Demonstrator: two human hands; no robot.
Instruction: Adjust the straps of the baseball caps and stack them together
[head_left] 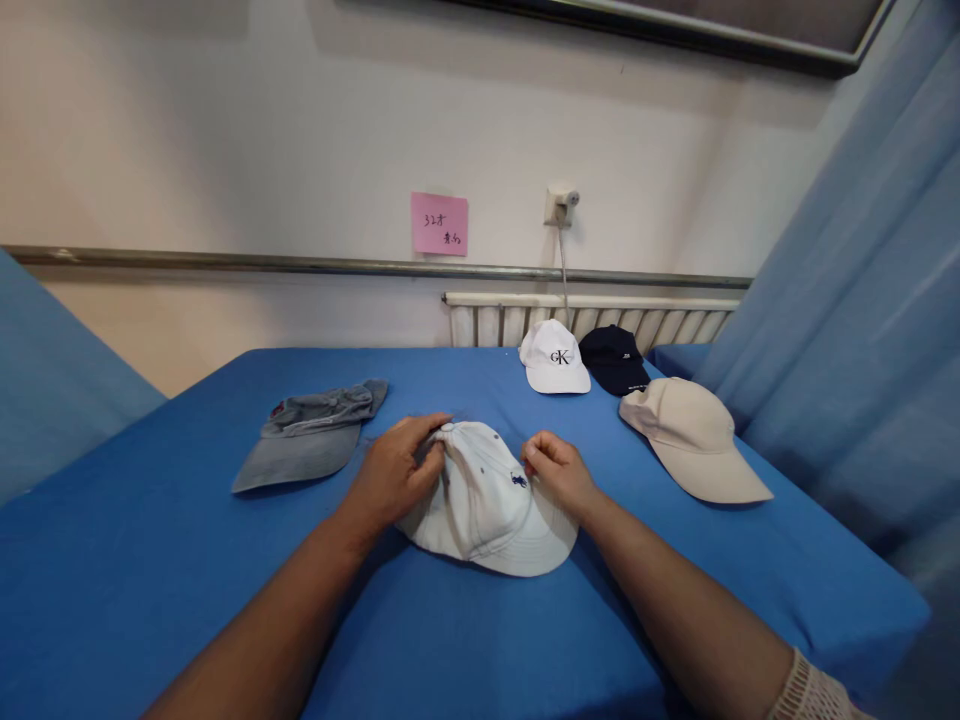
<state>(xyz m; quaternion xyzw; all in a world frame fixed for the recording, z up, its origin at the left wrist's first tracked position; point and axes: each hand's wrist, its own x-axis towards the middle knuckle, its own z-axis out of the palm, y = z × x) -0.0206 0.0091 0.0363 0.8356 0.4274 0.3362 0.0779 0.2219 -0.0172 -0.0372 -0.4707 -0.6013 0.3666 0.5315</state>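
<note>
A pale baseball cap (pixel 480 490) with a small dark blue emblem rests on the blue-covered table in front of me, its brim toward the lower right. My left hand (pixel 401 465) is closed on the back of its crown, pinching the fabric between thumb and fingers. On the other side, my right hand (pixel 559 470) grips the cap's front edge near the emblem with bent fingers; part of the brim is hidden behind it. Left of my hands lies a grey-blue cap (pixel 311 450) with a collapsed crown.
Toward the back right stand a white cap (pixel 555 355) with black letters, a navy cap (pixel 613 360) and a beige cap (pixel 690 430). Behind the blue table (pixel 465 640) are a radiator (pixel 502 325) and a metal rail (pixel 300 263). A blue curtain (pixel 847 300) hangs at right.
</note>
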